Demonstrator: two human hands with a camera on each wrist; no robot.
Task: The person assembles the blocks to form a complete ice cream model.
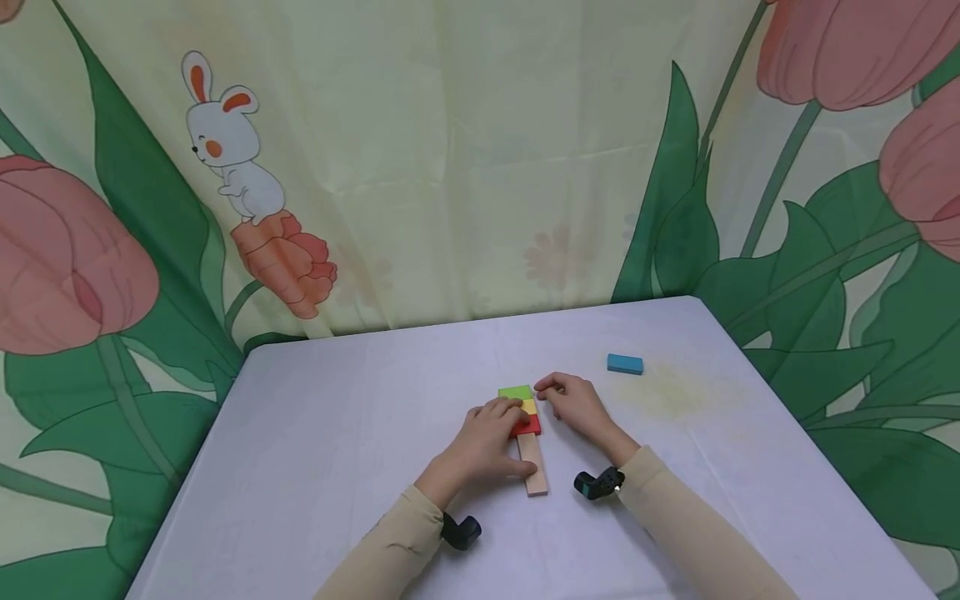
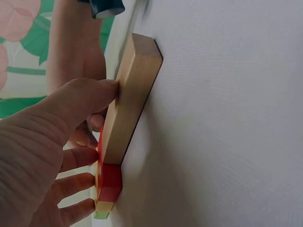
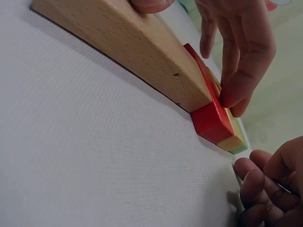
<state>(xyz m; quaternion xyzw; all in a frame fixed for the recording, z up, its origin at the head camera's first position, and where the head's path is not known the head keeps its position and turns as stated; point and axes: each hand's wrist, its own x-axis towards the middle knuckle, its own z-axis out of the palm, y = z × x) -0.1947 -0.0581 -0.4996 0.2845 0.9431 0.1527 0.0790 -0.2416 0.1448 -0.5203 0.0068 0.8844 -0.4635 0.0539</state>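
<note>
Green, yellow and red blocks lie flat in a row, touching side by side. A long plain wooden block runs from the red one toward the person, its end against it. My left hand lies over them: the thumb rests on the wooden block, and the fairly straight fingertips touch the coloured blocks from above, as the left wrist view shows. Just right of the green block, my right hand hovers with loosely curled fingers and holds nothing.
A blue block lies apart, farther back on the right side of the white-covered table. Behind the table's far edge hangs a printed curtain with tulips and a rabbit. Each wrist wears a small black camera.
</note>
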